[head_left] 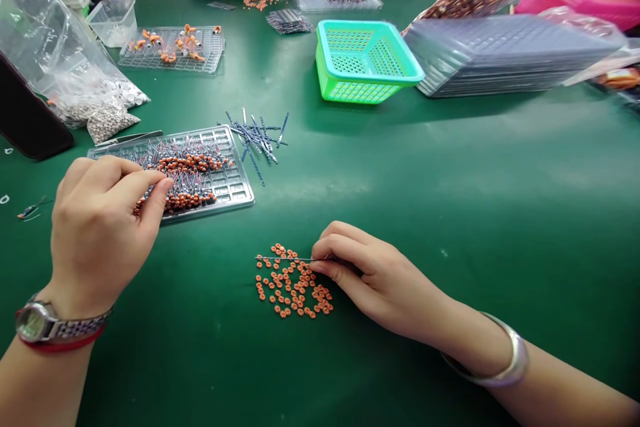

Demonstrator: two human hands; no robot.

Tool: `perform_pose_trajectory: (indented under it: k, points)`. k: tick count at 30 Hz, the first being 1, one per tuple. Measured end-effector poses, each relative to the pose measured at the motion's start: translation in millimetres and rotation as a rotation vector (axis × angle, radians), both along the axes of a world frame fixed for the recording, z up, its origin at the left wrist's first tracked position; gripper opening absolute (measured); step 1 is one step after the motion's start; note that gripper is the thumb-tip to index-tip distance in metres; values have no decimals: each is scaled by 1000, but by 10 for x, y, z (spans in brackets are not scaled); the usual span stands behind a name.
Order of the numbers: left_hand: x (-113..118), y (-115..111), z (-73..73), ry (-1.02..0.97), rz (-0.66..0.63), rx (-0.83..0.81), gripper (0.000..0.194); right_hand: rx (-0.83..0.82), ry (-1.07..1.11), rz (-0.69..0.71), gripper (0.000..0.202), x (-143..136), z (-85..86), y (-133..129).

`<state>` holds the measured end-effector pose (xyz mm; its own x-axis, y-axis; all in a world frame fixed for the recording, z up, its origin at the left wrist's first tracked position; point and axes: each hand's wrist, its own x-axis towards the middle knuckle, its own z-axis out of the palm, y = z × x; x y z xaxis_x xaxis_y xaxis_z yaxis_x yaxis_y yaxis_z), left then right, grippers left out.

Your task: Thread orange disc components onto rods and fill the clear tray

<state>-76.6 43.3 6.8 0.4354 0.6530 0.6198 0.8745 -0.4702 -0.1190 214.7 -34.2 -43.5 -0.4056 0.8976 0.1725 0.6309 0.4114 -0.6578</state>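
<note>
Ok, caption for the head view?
Left hand over a clear tray, right hand holding a thin piece above orange beads.

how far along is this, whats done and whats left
Partly through, it seems. Two bunches of small wired pieces with orange ends already sit in the clear tray. The right hand holds a thin strip over loose orange rings; the left hand is pinched at the tray, its contents hidden. Those rings and the scattered dark strips look left to use.
</note>
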Motion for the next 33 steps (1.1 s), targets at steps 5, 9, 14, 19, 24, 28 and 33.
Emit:
perform_pose_trajectory:
  k: [5,9,14,19,24,28,33]
  points:
    - [-2,-6,13,1,0,-2,14,67,-39,0,19,-15,-18,-31]
    - [9,-6,18,4,1,2,15,133,-87,-5,20,-46,-36,-57]
    - [48,-30,36,-38,-24,-15,16,158,-127,9,25,-61,-37,-65]
    - [115,-71,48,-83,-35,-72,20,168,-227,45,28,-76,10,-60]
    - [222,-94,38,-112,-74,-75,22,151,-304,64,28,-112,57,-18]
    - [275,-160,27,-135,-138,-65,13,89,-236,40,26,-88,79,10]
    - [450,-372,-40,-315,-242,-330,8,-127,106,-65,16,-30,203,-11]
